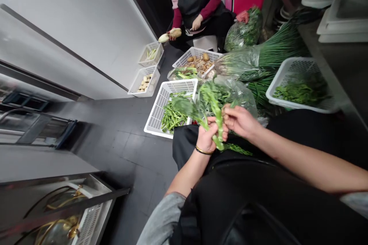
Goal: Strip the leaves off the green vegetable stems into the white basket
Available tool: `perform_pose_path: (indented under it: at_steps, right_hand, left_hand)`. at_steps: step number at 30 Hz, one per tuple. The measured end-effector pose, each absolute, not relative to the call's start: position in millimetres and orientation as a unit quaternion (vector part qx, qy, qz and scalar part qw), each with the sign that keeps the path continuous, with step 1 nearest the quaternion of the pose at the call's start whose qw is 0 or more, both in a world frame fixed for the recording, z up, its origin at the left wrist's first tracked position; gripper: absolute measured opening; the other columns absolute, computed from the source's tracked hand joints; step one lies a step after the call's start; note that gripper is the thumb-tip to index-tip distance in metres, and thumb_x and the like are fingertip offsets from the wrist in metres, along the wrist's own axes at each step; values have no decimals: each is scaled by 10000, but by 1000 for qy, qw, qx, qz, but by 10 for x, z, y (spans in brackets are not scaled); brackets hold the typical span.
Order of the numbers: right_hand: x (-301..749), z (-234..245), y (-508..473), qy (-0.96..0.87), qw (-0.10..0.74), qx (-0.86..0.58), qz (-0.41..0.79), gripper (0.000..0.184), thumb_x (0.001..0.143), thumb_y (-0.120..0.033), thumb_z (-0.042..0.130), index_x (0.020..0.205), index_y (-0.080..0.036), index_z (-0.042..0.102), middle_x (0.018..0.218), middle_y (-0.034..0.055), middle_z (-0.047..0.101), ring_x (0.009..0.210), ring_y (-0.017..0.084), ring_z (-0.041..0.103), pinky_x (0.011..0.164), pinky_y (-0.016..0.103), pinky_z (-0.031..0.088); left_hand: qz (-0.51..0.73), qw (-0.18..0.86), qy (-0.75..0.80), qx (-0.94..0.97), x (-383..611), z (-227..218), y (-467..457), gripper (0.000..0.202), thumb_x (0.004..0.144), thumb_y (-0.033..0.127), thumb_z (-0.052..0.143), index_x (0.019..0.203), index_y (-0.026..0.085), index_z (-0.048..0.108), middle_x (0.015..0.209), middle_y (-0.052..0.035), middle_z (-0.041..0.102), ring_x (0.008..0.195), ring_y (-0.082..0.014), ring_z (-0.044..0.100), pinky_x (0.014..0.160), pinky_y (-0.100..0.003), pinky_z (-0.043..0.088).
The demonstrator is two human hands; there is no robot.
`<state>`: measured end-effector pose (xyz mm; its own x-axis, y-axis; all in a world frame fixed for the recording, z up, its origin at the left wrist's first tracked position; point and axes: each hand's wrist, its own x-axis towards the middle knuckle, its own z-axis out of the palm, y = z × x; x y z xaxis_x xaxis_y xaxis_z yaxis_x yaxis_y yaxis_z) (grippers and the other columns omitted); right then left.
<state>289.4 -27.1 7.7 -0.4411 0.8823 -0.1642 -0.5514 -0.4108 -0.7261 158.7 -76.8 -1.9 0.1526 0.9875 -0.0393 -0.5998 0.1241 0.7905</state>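
Note:
Thick leafy green stalks [216,108] stand upright over my lap, gripped near their cut lower ends by my left hand [206,138]. My right hand [238,121] is closed in a pinch against the side of the nearer stalk. A bit of green shows above its fingers; exactly what lies between the fingertips is partly hidden. Below the hands, some green scraps [237,148] lie on my black apron [258,183]. Just beyond my left hand, a white slotted basket [157,111] holds cut green stems [173,116]. Behind the stalks lies a clear plastic bag [244,93] with more greens.
A co-worker [195,0] sits opposite, holding a pale root vegetable [174,33] and a blade. Between us are a potato basket [179,60] and bundled long green stalks [283,48]. A white basket of leaves [304,103] stands right; two smaller baskets, one here [153,84], line the left wall.

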Motion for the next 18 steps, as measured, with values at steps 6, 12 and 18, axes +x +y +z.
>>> perform_pose_path:
  at_steps: [6, 12, 18]
  right_hand:
    - [3051, 202, -102, -455, 404, -315, 728, 344, 654, -413, 746, 811, -156, 580, 633, 10, 624, 479, 118, 572, 419, 235, 472]
    - [2955, 403, 90, -521, 437, -339, 650, 330, 719, -410, 680, 643, -197, 440, 450, -63, 489, 314, 64, 402, 307, 192, 302]
    - [2991, 200, -415, -659, 467, -346, 476, 227, 720, -379, 668, 627, -219, 537, 554, 6, 583, 517, 137, 556, 520, 274, 463]
  left_hand:
    - [537, 713, 314, 324, 1444, -21, -733, 417, 709, 434, 691, 938, 194, 439, 682, -29, 644, 464, -131, 577, 418, -225, 445]
    - [526, 672, 376, 362, 1569, -56, -766, 491, 619, 369, 776, 957, 167, 483, 692, -40, 664, 492, -157, 618, 465, -251, 493]
    - [605, 617, 418, 279, 1538, 83, -687, 383, 669, 412, 719, 881, 149, 539, 662, -26, 638, 478, -114, 583, 467, -223, 474]
